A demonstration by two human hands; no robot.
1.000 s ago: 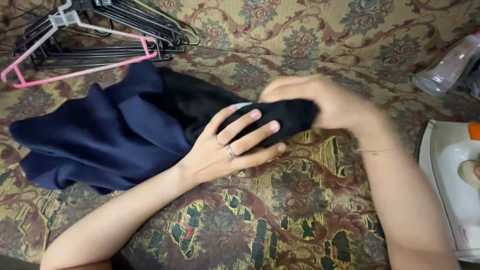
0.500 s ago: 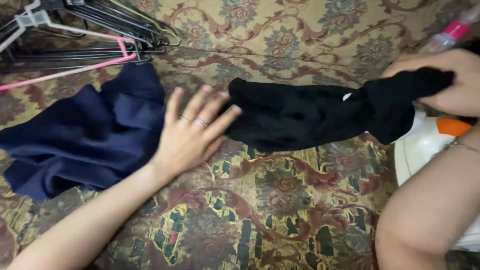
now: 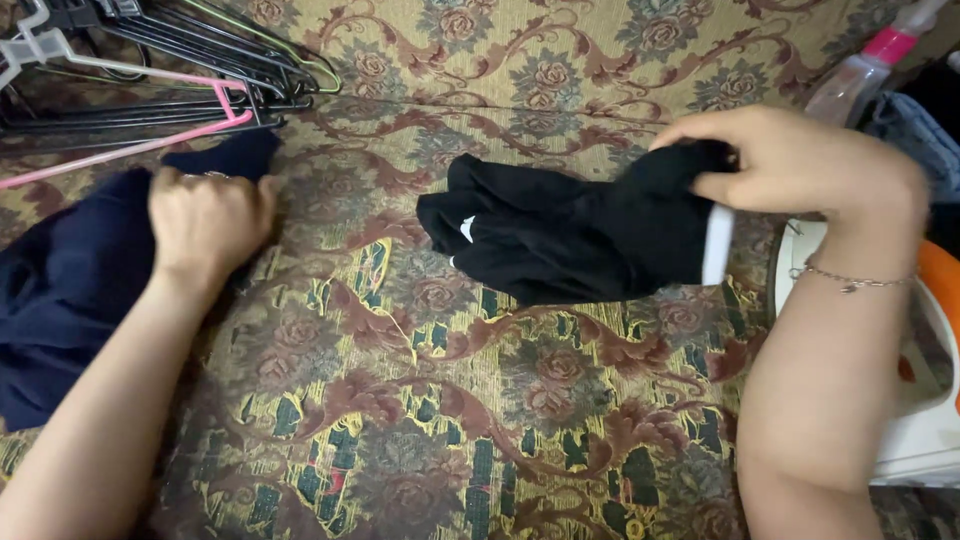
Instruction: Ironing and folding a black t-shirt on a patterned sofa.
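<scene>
Right hand pinches a black garment at 3 o'clock. Left hand, fist closed, grips navy cloth at 9 o'clock on the floral-patterned surface.

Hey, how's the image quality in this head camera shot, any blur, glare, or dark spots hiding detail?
Head view: even indoor light, no harsh glare. The right hand and left hand look slightly soft. The black garment and navy cloth are so dark their folds barely show. The patterned fabric is sharp; edge items are cropped.
</scene>
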